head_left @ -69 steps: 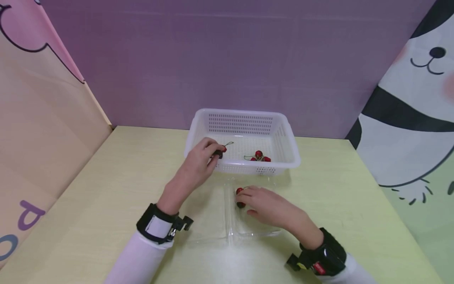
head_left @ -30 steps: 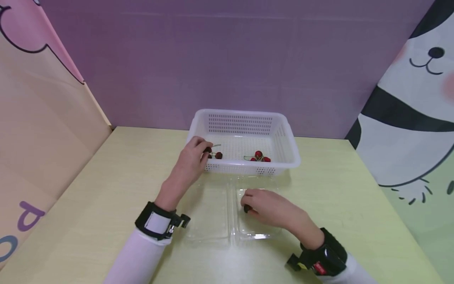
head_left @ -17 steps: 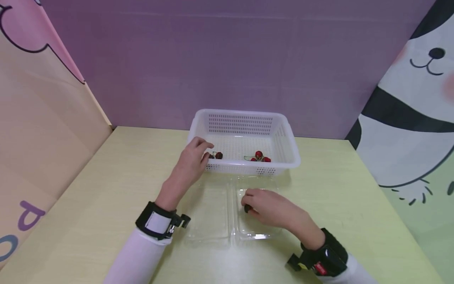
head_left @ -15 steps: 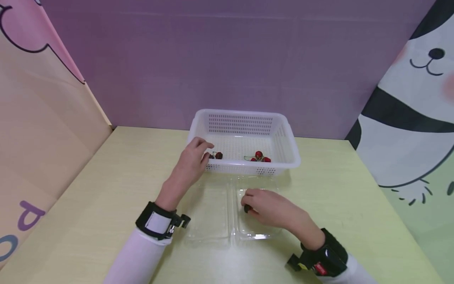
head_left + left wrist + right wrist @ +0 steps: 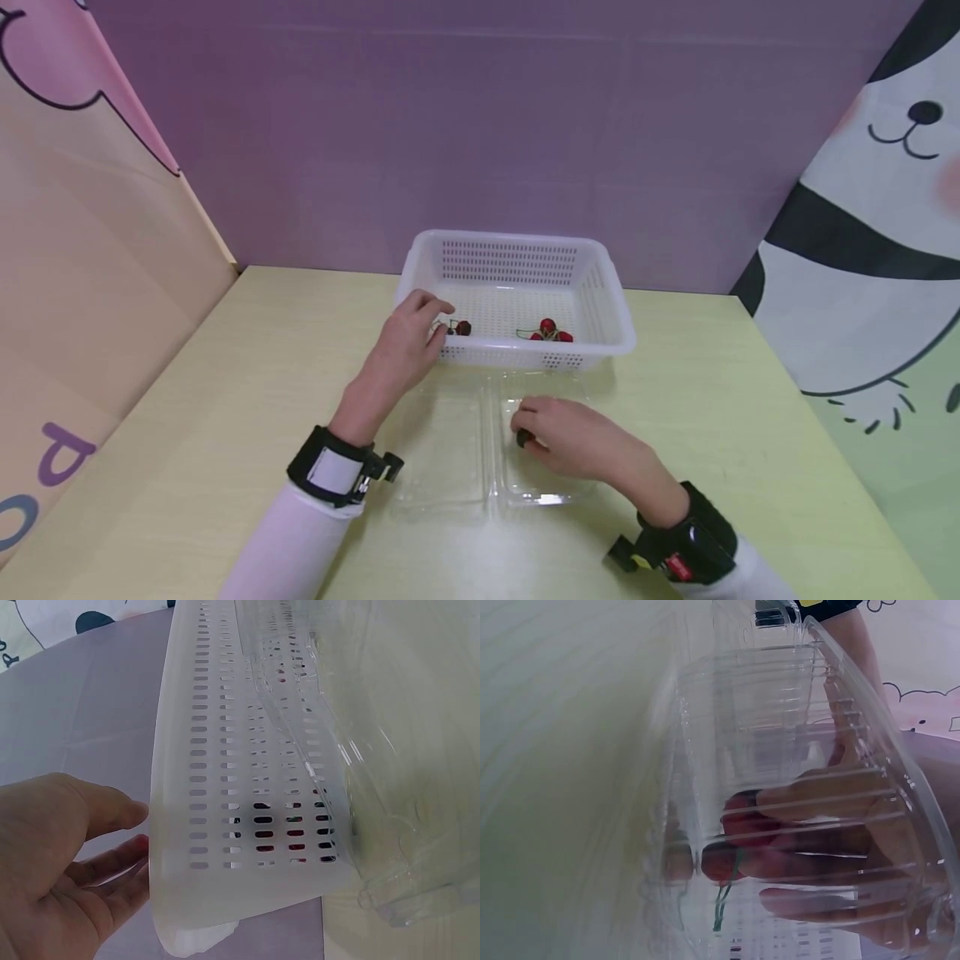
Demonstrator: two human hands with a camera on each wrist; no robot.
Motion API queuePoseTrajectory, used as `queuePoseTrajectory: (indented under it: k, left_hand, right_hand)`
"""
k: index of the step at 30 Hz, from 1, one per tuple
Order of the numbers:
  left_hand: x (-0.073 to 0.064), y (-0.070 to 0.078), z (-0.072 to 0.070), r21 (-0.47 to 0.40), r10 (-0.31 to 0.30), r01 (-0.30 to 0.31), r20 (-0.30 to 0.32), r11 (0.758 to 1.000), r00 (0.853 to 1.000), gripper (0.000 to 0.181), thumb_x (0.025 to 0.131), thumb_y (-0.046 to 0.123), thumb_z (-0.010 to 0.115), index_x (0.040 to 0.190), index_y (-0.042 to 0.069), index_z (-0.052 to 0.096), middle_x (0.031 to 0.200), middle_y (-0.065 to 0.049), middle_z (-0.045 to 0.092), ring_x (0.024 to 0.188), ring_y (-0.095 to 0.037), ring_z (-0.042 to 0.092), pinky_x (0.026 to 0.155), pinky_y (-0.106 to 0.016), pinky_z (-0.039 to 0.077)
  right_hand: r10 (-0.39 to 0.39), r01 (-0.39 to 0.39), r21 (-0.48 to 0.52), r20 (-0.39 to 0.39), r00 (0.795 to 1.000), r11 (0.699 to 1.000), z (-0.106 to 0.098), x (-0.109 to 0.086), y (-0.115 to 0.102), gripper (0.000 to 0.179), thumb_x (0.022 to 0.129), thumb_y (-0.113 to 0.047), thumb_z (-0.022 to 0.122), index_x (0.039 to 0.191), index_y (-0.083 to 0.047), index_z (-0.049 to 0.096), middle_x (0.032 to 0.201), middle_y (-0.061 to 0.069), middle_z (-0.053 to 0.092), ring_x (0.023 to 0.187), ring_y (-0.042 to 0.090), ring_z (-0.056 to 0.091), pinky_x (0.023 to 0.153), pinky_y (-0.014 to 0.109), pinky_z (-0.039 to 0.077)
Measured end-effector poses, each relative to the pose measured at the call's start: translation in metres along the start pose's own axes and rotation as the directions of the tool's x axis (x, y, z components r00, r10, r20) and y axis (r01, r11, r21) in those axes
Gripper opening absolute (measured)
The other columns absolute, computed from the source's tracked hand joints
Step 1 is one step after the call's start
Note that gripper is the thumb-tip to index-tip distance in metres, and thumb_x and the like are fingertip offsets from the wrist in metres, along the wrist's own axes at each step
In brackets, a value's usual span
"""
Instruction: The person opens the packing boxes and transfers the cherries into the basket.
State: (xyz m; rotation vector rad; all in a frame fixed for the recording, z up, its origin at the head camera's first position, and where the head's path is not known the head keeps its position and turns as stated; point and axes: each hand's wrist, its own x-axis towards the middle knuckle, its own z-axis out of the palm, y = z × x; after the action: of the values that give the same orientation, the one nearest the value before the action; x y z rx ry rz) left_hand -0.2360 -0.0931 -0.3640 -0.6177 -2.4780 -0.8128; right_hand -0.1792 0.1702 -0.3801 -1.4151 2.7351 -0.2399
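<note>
My left hand [image 5: 401, 342] is at the left front of a white plastic basket [image 5: 615, 300]; in the left wrist view its thumb and fingers [image 5: 112, 810] are apart beside the rim, with nothing between them. Close to its fingertips, dark cherries [image 5: 463, 328] lie inside the basket. A bunch of red cherries [image 5: 547, 326] with green stems sits farther right. My right hand [image 5: 573, 433] reaches into the right half of a clear plastic clamshell box [image 5: 491, 492] and pinches dark red cherries [image 5: 746, 817]. Through the box wall, a green stem [image 5: 720, 907] hangs from them.
The open box lies flat in front of the basket, its other half [image 5: 442, 450] on the left. A pale wood table [image 5: 225, 433] carries everything. A purple wall [image 5: 510, 133] stands behind the basket, with printed panels on both sides.
My left hand let go of the cherries it held, leaving them at the basket's left, and shifted slightly left. My right hand moved slightly right with the cherries; lately both hands hardly move.
</note>
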Motion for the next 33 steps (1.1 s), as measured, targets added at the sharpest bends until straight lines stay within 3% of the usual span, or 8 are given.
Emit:
queuePoseTrajectory:
  k: [21,33]
  left_hand:
    - [-0.001,0.002,0.000,0.037,0.001,-0.001,0.014,0.999,1.000,0.021,0.094,0.003,0.069,0.114,-0.002,0.070,0.110,-0.015,0.061,0.094,-0.025,0.060,0.077,-0.035,0.055]
    - [-0.001,0.001,0.000,0.090,0.032,-0.030,-0.024,0.996,0.999,0.019,0.094,0.009,0.072,0.111,0.000,0.073,0.107,-0.015,0.065,0.090,-0.028,0.061,0.074,-0.038,0.053]
  right_hand:
    - [-0.021,0.021,-0.001,-0.131,0.991,1.000,-0.015,-0.007,0.005,0.015,0.088,-0.003,0.075,0.100,-0.009,0.069,0.097,-0.001,0.066,0.086,0.015,0.064,0.076,0.032,0.057]
    - [-0.027,0.031,0.018,-0.202,0.979,0.999,-0.024,-0.010,0.005,0.015,0.089,-0.002,0.075,0.102,-0.008,0.070,0.096,-0.001,0.065,0.087,0.015,0.064,0.077,0.031,0.057]
